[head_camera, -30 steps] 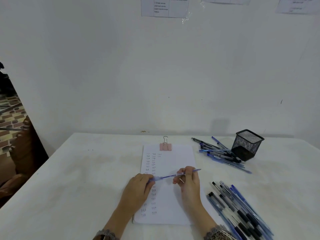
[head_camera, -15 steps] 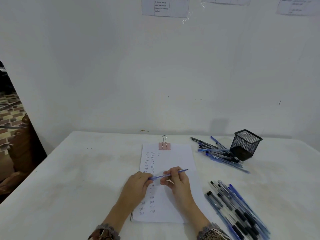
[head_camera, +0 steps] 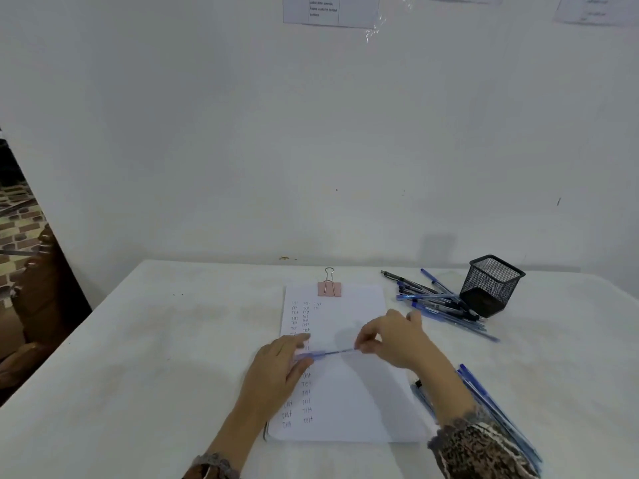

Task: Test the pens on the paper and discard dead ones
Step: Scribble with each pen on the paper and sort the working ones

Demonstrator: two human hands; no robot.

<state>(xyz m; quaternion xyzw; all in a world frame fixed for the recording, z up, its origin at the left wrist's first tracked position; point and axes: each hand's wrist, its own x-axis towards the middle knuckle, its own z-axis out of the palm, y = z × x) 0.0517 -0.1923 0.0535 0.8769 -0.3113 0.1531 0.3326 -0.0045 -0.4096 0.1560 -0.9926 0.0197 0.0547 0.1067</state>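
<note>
A white paper (head_camera: 345,392) with columns of small written marks lies on the table, held at its top by a pink binder clip (head_camera: 329,288). Above it I hold one blue pen (head_camera: 328,354) level between both hands. My left hand (head_camera: 280,368) grips its left end. My right hand (head_camera: 394,340) pinches its right end with the fingertips. The pen looks blurred. A row of blue and black pens (head_camera: 494,406) lies at the lower right, partly hidden by my right forearm.
A black mesh pen cup (head_camera: 491,285) stands at the back right, with a loose heap of pens (head_camera: 435,302) beside it on its left. The white table (head_camera: 155,357) meets a white wall at the back. Its left edge drops off to a brown floor.
My right hand has moved right and away from me, from mid-pen to the pen's right tip. The left hand keeps its hold on the other end.
</note>
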